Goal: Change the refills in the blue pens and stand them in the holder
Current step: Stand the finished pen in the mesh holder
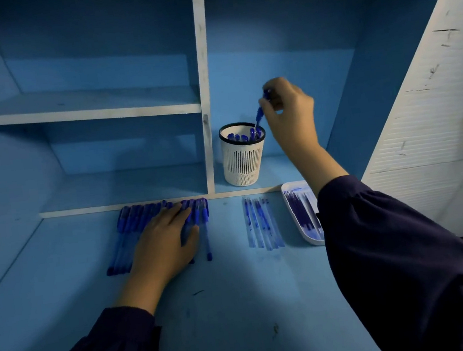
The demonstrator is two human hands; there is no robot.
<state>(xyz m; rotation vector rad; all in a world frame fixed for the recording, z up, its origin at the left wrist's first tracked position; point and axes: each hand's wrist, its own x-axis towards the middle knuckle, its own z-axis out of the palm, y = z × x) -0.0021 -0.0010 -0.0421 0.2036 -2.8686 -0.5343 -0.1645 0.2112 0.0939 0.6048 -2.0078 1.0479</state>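
Blue desk [240, 305] with white-edged shelves [85, 111] (scuffed white panel [434, 106] right).

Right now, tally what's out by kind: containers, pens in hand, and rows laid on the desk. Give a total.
Holder: 1
Tray: 1
Pen in right hand: 1
Rows on the desk: 2, one of pens, one of refills
Total: 5
Pens within rows overlap too much to count.

Blue desk [240, 305], white-edged shelves [85, 113] (scuffed) — dim light
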